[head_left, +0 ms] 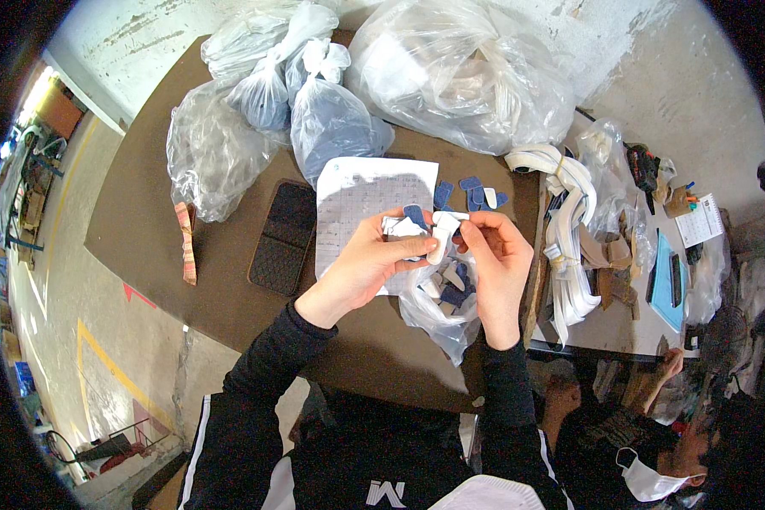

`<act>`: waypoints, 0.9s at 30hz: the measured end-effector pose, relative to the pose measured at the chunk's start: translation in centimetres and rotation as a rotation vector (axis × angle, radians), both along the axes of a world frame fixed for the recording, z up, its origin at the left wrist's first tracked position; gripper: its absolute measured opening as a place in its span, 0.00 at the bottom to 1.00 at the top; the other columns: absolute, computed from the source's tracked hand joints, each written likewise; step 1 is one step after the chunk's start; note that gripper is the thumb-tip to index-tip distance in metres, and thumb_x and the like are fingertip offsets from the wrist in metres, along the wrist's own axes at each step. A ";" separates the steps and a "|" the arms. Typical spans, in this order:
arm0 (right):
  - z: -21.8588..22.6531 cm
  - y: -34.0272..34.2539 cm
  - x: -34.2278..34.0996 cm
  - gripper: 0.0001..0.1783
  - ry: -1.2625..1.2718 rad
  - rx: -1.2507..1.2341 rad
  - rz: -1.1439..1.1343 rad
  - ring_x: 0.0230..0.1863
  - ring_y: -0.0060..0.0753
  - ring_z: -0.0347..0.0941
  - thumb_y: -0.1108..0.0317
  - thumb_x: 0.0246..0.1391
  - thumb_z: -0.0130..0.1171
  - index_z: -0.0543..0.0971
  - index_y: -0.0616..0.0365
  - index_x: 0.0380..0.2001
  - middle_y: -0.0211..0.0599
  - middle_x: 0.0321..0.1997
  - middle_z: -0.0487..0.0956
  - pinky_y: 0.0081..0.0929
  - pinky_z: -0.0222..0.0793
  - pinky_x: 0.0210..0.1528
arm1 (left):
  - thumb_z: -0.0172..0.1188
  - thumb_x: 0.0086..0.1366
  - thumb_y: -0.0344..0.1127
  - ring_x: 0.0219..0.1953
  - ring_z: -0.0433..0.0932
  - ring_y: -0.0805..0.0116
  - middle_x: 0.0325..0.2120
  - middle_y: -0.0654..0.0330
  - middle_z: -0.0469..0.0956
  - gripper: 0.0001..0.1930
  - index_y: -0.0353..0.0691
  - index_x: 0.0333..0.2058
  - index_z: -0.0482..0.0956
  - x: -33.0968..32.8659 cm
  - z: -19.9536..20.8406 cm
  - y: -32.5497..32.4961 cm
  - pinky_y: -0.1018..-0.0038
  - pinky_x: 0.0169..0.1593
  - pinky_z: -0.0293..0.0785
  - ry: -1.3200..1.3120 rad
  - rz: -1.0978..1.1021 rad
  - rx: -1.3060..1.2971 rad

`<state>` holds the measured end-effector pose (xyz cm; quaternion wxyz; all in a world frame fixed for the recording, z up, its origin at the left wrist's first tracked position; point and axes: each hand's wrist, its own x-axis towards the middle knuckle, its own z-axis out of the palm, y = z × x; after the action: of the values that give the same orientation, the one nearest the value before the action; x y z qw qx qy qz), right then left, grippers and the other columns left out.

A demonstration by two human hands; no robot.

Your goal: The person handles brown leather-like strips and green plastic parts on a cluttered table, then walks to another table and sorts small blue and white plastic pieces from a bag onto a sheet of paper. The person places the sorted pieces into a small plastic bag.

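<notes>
My left hand (357, 265) is closed around a small bunch of rounded fabric pieces, a blue piece (415, 216) and white ones among them. Between the thumb and fingers of my right hand (501, 270) is the end of a white fabric piece (444, 229), which also meets the left fingertips. Just below both hands, a clear plastic bag (456, 338) lies with its mouth spread, holding many blue and white pieces. Several loose blue pieces (474, 194) rest beyond the right hand. Under and behind the left hand is a printed paper sheet (340, 195).
A black folding case (282, 240) and a striped strip (187, 242) lie on the brown table (136, 229). Filled plastic bags (331, 123) line the far side. Bundled white strips (569, 255) sit at the right, before a side table with a blue folder (665, 285). Another person (603, 459) is at lower right.
</notes>
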<state>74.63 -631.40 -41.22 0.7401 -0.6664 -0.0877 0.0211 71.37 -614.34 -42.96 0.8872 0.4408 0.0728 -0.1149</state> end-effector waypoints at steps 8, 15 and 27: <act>-0.6 -0.9 0.6 0.07 -0.209 -0.190 -0.064 0.33 0.19 0.73 0.74 0.58 0.58 0.80 0.64 0.39 0.31 0.34 0.77 0.16 0.68 0.35 | 0.66 0.58 0.26 0.36 0.79 0.76 0.33 0.65 0.80 0.13 0.37 0.42 0.78 0.1 0.2 0.0 0.77 0.41 0.77 -0.156 0.064 0.265; 0.3 -1.0 0.3 0.05 -0.176 -0.183 -0.044 0.31 0.20 0.74 0.75 0.52 0.64 0.82 0.66 0.33 0.34 0.33 0.80 0.17 0.67 0.33 | 0.67 0.58 0.26 0.35 0.78 0.77 0.33 0.64 0.80 0.11 0.36 0.40 0.78 0.0 0.5 -0.2 0.78 0.39 0.75 -0.148 0.051 0.274; 0.8 -2.7 -1.3 0.08 -0.075 -0.142 -0.034 0.32 0.16 0.70 0.79 0.49 0.65 0.79 0.64 0.34 0.29 0.34 0.78 0.14 0.64 0.34 | 0.60 0.63 0.28 0.46 0.78 0.66 0.44 0.55 0.78 0.17 0.34 0.50 0.72 -0.2 1.0 0.1 0.74 0.52 0.74 -0.112 -0.024 0.108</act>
<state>73.28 -634.15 -40.37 0.6875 -0.7189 -0.1023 -0.0102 71.18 -614.22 -41.99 0.8634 0.4946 0.0239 -0.0968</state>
